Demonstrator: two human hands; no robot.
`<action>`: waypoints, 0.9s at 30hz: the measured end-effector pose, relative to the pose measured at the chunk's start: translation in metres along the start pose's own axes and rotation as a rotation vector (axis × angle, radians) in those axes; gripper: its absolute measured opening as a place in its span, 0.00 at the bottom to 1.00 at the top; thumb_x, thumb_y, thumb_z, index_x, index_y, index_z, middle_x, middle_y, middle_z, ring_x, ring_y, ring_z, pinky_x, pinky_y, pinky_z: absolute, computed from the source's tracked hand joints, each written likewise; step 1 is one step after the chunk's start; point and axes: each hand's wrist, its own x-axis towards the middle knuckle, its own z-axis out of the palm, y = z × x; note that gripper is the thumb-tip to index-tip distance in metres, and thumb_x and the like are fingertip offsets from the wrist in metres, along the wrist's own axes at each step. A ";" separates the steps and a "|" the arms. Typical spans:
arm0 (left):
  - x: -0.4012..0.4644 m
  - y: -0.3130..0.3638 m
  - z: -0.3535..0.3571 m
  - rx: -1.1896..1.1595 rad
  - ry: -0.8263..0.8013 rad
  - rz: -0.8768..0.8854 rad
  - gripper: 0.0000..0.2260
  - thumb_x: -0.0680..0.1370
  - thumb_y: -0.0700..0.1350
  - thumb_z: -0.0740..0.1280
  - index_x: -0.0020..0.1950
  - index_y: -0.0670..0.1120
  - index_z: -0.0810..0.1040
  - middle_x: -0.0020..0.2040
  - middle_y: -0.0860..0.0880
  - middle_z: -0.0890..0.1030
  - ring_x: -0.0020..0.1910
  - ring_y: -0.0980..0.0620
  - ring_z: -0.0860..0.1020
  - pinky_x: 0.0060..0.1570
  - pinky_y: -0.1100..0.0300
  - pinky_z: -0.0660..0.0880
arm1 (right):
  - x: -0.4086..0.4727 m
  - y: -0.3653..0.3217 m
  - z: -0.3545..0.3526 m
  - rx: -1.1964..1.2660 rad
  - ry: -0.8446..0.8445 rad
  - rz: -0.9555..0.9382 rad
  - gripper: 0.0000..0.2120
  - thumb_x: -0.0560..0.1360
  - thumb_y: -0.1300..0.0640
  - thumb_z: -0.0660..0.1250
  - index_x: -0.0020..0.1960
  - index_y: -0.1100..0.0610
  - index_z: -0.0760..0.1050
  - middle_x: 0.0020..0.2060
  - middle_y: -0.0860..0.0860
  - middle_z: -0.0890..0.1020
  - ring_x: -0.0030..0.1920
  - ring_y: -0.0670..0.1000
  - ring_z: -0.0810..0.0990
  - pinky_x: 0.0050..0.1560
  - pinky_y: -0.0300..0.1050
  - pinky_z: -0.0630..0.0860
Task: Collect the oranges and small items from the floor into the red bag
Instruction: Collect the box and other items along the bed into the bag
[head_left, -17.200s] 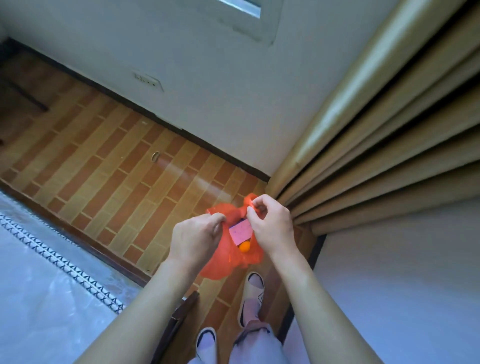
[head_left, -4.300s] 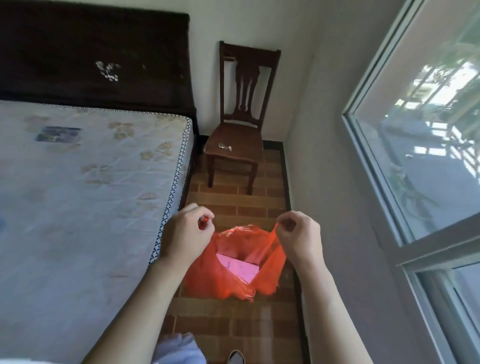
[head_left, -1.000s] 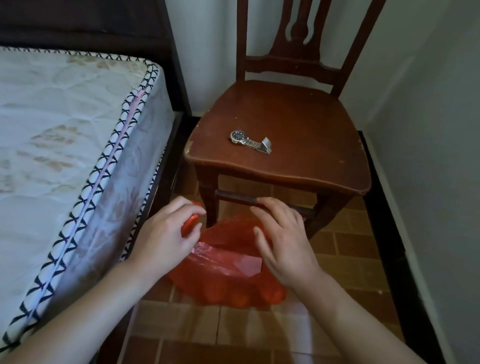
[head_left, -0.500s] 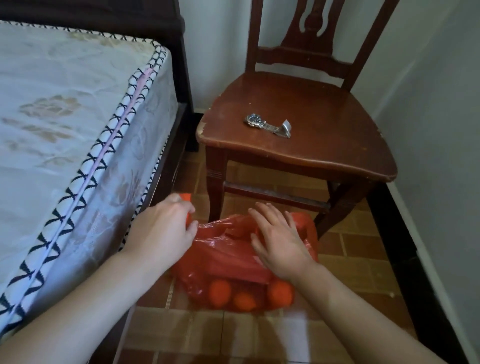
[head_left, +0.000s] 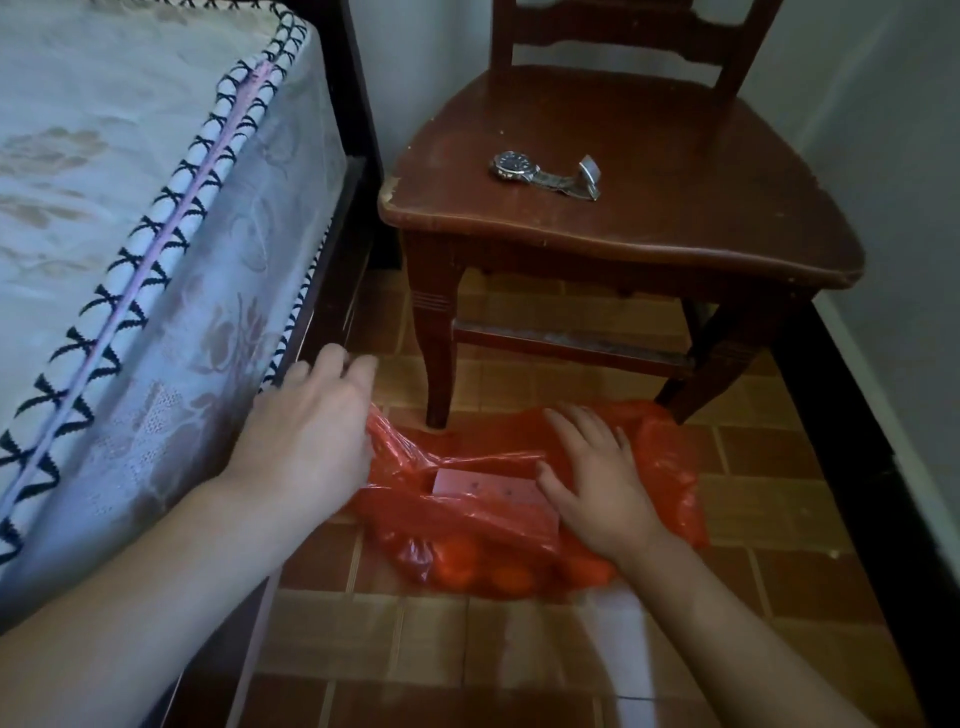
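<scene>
The red bag (head_left: 670, 483) lies on the tiled floor in front of the chair's legs. Through its thin plastic several oranges (head_left: 511, 574) show at the near side, and a pink card (head_left: 483, 486) sits in its mouth. My right hand (head_left: 597, 483) rests flat on top of the bag with fingers spread. My left hand (head_left: 311, 431) hovers at the bag's left edge, fingers loose and apart, touching the bag's left flap at most; no grip shows.
A dark wooden chair (head_left: 649, 244) stands just behind the bag with a metal wristwatch (head_left: 543, 174) on its seat. A bed with a patterned mattress (head_left: 130, 234) fills the left. A wall with dark skirting (head_left: 857, 441) runs along the right.
The bag has settled lower and flatter on the floor. My left hand has let go of the bag's handle and opened. My right hand stays flat on the bag.
</scene>
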 end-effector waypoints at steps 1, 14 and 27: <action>0.000 0.001 0.000 -0.075 0.040 0.093 0.30 0.75 0.44 0.71 0.76 0.49 0.67 0.66 0.49 0.69 0.63 0.44 0.74 0.57 0.46 0.78 | -0.003 -0.006 -0.001 0.020 0.013 -0.048 0.31 0.81 0.40 0.57 0.82 0.46 0.57 0.81 0.45 0.59 0.82 0.47 0.50 0.82 0.60 0.46; -0.018 0.021 0.035 -0.053 -0.360 0.452 0.21 0.79 0.64 0.65 0.71 0.62 0.74 0.81 0.56 0.58 0.81 0.52 0.50 0.80 0.46 0.53 | -0.032 -0.029 0.017 -0.144 -0.146 -0.183 0.53 0.73 0.29 0.67 0.83 0.44 0.37 0.83 0.46 0.38 0.80 0.49 0.28 0.80 0.62 0.36; 0.038 0.016 0.048 0.209 -0.388 0.601 0.33 0.82 0.58 0.63 0.83 0.50 0.56 0.80 0.52 0.61 0.77 0.50 0.61 0.73 0.47 0.65 | -0.042 -0.029 0.027 -0.140 -0.143 -0.198 0.39 0.80 0.33 0.52 0.84 0.46 0.40 0.83 0.48 0.39 0.80 0.48 0.28 0.81 0.62 0.37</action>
